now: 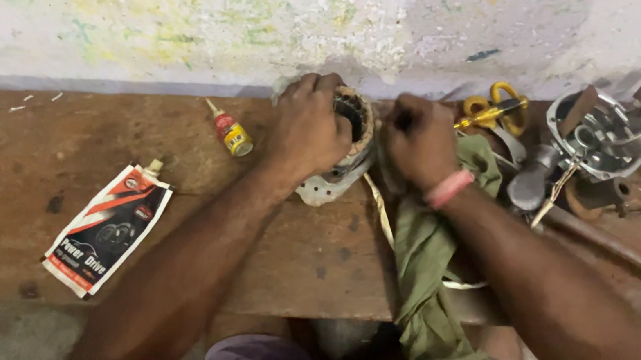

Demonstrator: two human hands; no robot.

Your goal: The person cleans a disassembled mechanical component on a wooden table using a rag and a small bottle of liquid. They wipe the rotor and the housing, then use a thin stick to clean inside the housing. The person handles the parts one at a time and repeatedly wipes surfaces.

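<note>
Motor coil (352, 139), likely heavy, stiff, its wires fragile: we clamp our left hand (309, 127) over its casing, right hand (418, 139) fisted beside it on the counter (25, 166)

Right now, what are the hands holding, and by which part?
The left hand grips the round motor stator over its top rim. The right hand is closed beside it; what it holds cannot be told.

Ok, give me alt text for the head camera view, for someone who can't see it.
Two bare hands, left hand and right hand, grip a round metal motor part on a worn wooden bench. A green cloth, small glue bottle and yellow-handled scissors lie nearby.
</note>
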